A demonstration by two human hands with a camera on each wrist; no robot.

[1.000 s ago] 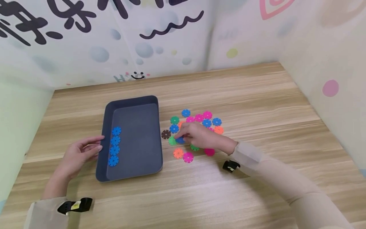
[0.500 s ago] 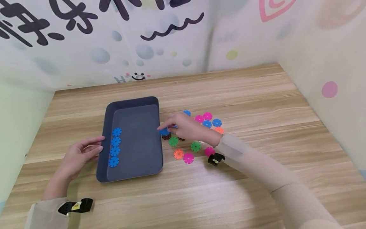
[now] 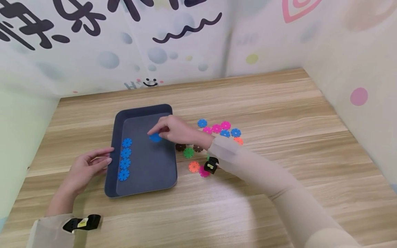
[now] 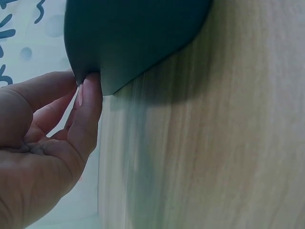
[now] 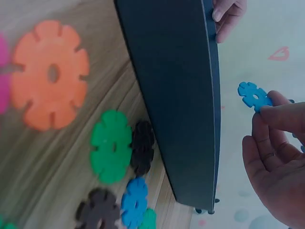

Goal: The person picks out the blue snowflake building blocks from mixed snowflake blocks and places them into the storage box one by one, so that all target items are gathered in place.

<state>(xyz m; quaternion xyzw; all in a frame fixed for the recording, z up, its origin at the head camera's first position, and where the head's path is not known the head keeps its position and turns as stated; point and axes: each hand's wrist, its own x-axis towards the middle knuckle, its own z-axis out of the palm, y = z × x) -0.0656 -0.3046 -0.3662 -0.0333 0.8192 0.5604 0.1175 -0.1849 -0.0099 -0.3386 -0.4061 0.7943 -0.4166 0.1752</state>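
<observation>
My right hand [image 3: 176, 129] pinches a blue notched plastic disc [image 3: 155, 137] between thumb and finger, over the inside of a dark grey tray [image 3: 149, 165]. In the right wrist view the same disc [image 5: 254, 96] shows its slots and centre hole, above the tray's rim. At the left side of the tray, my left hand [image 3: 88, 168] grips the rim; the left wrist view shows the fingertips [image 4: 90, 83] right at the tray's edge. Four-slotted detail aside, a column of several blue discs [image 3: 125, 153] lies along the tray's left side.
To the right of the tray lies a loose group of notched discs, including a green disc [image 3: 188, 153], an orange disc [image 3: 194, 167] and a pink disc [image 3: 225, 125]. My right forearm hides part of this group. A printed wall [image 3: 186, 44] rises behind the wooden table [image 3: 263, 103].
My right hand has picked up a blue disc from the group and carried it left, across the tray's right rim. The left hand stays at the tray's left side.
</observation>
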